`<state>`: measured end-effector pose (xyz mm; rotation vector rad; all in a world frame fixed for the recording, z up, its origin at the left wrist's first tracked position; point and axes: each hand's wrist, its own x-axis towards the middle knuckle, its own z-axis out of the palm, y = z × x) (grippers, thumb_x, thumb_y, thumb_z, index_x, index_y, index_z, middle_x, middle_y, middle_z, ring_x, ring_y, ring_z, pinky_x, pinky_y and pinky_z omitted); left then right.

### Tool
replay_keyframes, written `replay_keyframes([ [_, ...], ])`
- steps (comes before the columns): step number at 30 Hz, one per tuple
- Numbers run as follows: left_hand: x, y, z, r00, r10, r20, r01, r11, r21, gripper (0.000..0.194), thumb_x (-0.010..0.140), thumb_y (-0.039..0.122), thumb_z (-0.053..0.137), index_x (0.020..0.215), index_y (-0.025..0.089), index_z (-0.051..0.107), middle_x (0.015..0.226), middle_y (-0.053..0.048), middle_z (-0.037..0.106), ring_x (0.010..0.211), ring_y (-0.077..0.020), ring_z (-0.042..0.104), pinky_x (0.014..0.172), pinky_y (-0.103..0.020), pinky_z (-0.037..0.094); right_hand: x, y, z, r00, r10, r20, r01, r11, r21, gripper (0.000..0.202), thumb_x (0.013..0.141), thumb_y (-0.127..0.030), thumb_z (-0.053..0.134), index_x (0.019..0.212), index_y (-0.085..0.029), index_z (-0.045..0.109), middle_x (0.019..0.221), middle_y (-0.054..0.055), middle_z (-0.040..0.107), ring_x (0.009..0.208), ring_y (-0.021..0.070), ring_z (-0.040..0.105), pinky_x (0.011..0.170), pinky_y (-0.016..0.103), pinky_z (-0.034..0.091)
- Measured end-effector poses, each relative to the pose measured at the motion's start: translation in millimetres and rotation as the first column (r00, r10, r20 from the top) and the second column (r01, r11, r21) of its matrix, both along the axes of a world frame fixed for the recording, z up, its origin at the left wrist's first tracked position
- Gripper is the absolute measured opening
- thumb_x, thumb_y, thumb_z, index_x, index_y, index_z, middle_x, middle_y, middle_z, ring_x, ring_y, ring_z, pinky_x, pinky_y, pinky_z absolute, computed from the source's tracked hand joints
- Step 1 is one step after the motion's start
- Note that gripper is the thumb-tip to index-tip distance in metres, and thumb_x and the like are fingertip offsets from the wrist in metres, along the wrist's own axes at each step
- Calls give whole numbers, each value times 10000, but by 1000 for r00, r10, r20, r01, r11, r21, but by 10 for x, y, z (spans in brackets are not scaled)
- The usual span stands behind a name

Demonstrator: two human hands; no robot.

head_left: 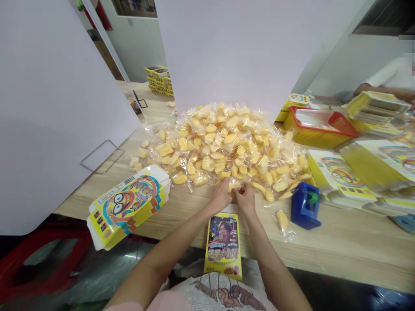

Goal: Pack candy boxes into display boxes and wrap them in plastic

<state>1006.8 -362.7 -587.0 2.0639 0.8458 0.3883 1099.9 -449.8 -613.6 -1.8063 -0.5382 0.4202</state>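
A large heap of yellow pieces [220,142], each in clear plastic, lies on the table. At its near edge my left hand [221,196] and my right hand [245,199] are close together with fingers curled in. Between the fingertips shows a wrapped yellow piece [234,185], which both hands pinch; the fingers partly hide it. Below my wrists a yellow printed box [223,246] lies at the table edge, against my shirt. To the left rests a second yellow box [129,205] with a cartoon face. One single wrapped piece [282,221] lies apart, right of my right hand.
A blue tape dispenser [305,206] stands right of the heap. Beyond it are flat cartons [343,177] in stacks and a red-and-yellow basket [324,129]. White panels [227,56] rise behind and left. Another person's arm [382,88] shows at far right. A red stool [42,259] stands lower left.
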Motion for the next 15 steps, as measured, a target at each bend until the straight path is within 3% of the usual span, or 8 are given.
replay_keyframes([
  [5, -79, 2, 179, 970, 47, 236, 13, 969, -248, 125, 846, 248, 551, 951, 181, 544, 890, -20, 607, 825, -164, 569, 709, -249, 435, -64, 39, 243, 989, 145, -19, -142, 982, 125, 283, 805, -491, 587, 806, -215, 525, 708, -14, 562, 651, 167, 522, 617, 293, 428],
  [9, -78, -108, 340, 892, 255, 374, -128, 935, -332, 385, 944, 489, 435, 725, 180, 505, 705, 4, 506, 705, -137, 488, 661, -246, 383, -238, 71, 459, 987, 159, 18, -160, 970, 181, 264, 904, -484, 478, 839, -230, 509, 737, -8, 553, 692, 170, 516, 661, 302, 427],
  [12, -45, -201, 356, 837, 374, 399, -228, 902, -367, 469, 951, 545, 395, 645, 192, 433, 616, 17, 420, 619, -132, 427, 584, -258, 341, -373, 117, 525, 994, 106, 17, -107, 971, 214, 284, 931, -469, 414, 793, -234, 496, 733, 2, 552, 704, 176, 512, 674, 308, 427],
  [15, -46, -278, 349, 812, 413, 413, -252, 886, -390, 467, 953, 550, 392, 663, 191, 463, 646, -2, 475, 650, -145, 465, 607, -267, 364, -473, 147, 526, 997, 79, 22, -82, 977, 198, 285, 921, -466, 425, 759, -236, 472, 690, -6, 543, 658, 171, 482, 646, 303, 415],
])
